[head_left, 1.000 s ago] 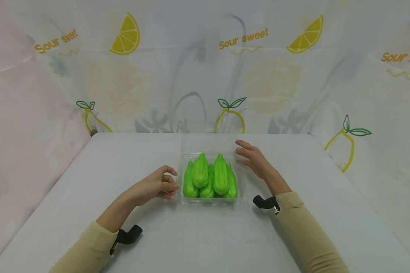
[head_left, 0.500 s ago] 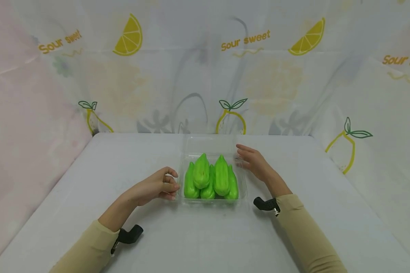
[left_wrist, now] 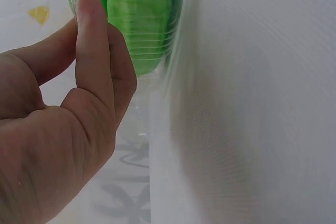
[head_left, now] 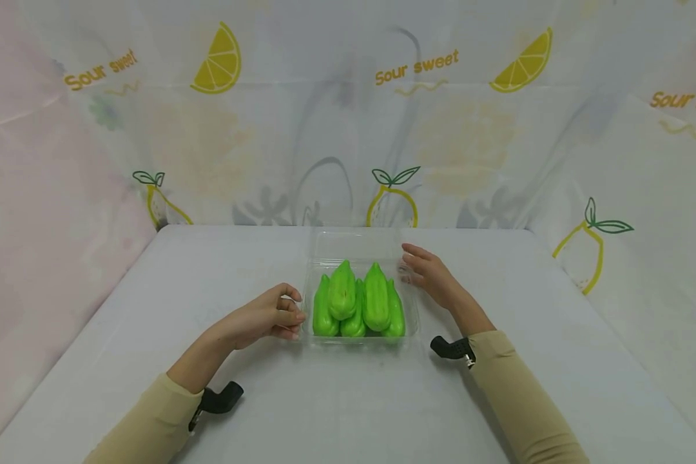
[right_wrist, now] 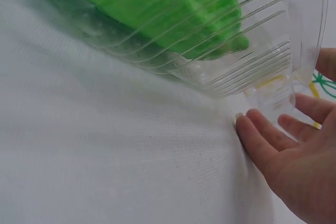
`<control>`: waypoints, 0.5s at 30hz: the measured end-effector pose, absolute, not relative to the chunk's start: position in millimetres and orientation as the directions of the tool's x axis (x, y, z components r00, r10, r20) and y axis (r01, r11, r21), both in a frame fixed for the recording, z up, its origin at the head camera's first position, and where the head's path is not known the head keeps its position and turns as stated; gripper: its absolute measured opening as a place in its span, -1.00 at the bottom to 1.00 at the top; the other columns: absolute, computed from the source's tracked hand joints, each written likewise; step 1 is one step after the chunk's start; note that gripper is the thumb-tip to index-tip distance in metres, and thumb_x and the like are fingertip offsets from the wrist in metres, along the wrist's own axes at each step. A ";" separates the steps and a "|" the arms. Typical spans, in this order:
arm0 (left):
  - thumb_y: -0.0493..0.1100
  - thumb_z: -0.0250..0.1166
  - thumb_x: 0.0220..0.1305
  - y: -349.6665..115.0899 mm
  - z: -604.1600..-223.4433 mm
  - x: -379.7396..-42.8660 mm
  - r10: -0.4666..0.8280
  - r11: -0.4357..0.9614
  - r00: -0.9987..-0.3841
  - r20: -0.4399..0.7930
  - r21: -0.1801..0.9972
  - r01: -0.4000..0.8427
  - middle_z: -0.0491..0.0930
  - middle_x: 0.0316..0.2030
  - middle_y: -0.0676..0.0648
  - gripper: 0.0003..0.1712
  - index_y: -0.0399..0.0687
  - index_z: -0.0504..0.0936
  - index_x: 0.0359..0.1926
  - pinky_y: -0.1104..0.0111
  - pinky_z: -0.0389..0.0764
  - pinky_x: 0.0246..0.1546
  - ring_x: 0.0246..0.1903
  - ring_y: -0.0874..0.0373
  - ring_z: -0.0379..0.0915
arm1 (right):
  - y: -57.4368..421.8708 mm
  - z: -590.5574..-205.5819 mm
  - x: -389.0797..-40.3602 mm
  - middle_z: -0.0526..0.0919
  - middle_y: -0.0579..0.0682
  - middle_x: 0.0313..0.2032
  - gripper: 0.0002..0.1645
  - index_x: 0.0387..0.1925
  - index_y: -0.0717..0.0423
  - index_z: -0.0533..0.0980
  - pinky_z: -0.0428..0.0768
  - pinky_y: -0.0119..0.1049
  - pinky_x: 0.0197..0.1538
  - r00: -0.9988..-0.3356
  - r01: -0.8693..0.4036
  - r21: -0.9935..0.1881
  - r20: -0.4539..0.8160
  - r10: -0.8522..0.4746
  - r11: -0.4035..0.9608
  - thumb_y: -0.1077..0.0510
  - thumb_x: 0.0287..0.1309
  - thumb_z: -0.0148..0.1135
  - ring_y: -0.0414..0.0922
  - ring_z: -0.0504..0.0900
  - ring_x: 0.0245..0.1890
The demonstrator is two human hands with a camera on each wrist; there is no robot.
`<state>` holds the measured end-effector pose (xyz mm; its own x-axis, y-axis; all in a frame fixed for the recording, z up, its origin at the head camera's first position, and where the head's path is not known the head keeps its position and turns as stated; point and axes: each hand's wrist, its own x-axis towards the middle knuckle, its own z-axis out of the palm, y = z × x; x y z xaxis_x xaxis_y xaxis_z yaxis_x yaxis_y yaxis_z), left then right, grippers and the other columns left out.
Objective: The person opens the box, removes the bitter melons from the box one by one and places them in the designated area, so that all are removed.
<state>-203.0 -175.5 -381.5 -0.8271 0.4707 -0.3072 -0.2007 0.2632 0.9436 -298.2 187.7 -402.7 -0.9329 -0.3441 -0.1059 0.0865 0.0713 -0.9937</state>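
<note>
A clear plastic box (head_left: 414, 322) stands on the white table, its hinged lid (head_left: 354, 245) raised and leaning back at the far side. Inside lie several bright green, ribbed, gourd-shaped vegetables (head_left: 342, 291), two on top of the others. My left hand (head_left: 265, 317) pinches the box's left rim between thumb and fingers; the left wrist view shows the thumb (left_wrist: 92, 40) upright against that rim. Beside the hinge corner on the right, my right hand (head_left: 432, 270) has its fingers loosely extended near the lid. In the right wrist view these fingers (right_wrist: 260, 140) hold nothing.
White cloth covers the table (head_left: 354, 406). A patterned curtain (head_left: 301, 129) with lemon prints hangs along the back and both sides. Black wrist mounts (head_left: 449, 347) stick out from both sleeves.
The lid has tipped slightly further back, and my right fingertips have dropped a little with it. My left hand keeps its place at the rim. The head view has shifted slightly.
</note>
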 end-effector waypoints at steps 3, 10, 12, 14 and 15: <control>-0.22 0.24 0.38 -175.3 -381.8 -202.5 0.472 0.261 -0.827 -0.306 0.944 -0.201 0.45 -0.26 -0.08 -0.45 -0.29 0.11 0.18 0.40 0.70 -0.27 -0.36 0.16 0.54 | 188.3 -402.6 -297.5 -0.13 0.10 0.58 -0.26 0.55 0.18 -0.07 0.19 0.14 0.50 -0.937 0.080 -0.993 -0.104 -0.335 0.084 0.06 0.53 -0.09 0.12 0.03 0.54; -0.21 0.25 0.39 -175.3 -381.5 -203.0 0.480 0.258 -0.821 -0.308 0.944 -0.203 0.45 -0.26 -0.08 -0.43 -0.30 0.11 0.19 0.39 0.71 -0.26 -0.35 0.16 0.54 | 192.5 -394.8 -291.6 -0.02 0.15 0.55 -0.22 0.53 0.19 -0.02 0.22 0.17 0.47 -0.966 0.028 -0.994 -0.055 -0.252 0.109 0.09 0.45 0.03 0.13 0.10 0.51; -0.21 0.25 0.38 -175.8 -381.2 -203.2 0.481 0.257 -0.820 -0.309 0.944 -0.205 0.45 -0.26 -0.08 -0.43 -0.31 0.11 0.18 0.39 0.71 -0.26 -0.35 0.16 0.54 | 194.3 -392.4 -289.6 -0.02 0.19 0.55 -0.21 0.53 0.20 -0.03 0.19 0.19 0.49 -0.968 0.004 -0.993 -0.033 -0.249 0.114 0.09 0.45 0.03 0.15 0.09 0.51; -0.21 0.25 0.38 -176.5 -380.9 -203.4 0.484 0.257 -0.819 -0.309 0.944 -0.205 0.45 -0.27 -0.07 -0.43 -0.31 0.11 0.18 0.39 0.70 -0.25 -0.34 0.16 0.53 | 195.6 -389.9 -287.5 -0.02 0.22 0.54 -0.20 0.53 0.21 -0.04 0.17 0.19 0.50 -0.969 -0.021 -0.991 -0.011 -0.246 0.129 0.08 0.45 0.03 0.17 0.09 0.52; -0.21 0.25 0.38 -176.9 -380.8 -203.5 0.487 0.256 -0.817 -0.309 0.945 -0.205 0.45 -0.27 -0.07 -0.43 -0.31 0.11 0.18 0.39 0.70 -0.25 -0.34 0.16 0.53 | 196.2 -388.7 -286.6 -0.01 0.23 0.54 -0.20 0.53 0.21 -0.04 0.16 0.19 0.50 -0.969 -0.034 -0.990 -0.001 -0.245 0.135 0.07 0.45 0.03 0.18 0.09 0.52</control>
<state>-203.5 -176.9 -380.8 -0.8167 0.4872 -0.3093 -0.2051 0.2559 0.9447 -286.6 196.2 -388.7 -0.9695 -0.2452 -0.0007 -0.0335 0.1354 -0.9902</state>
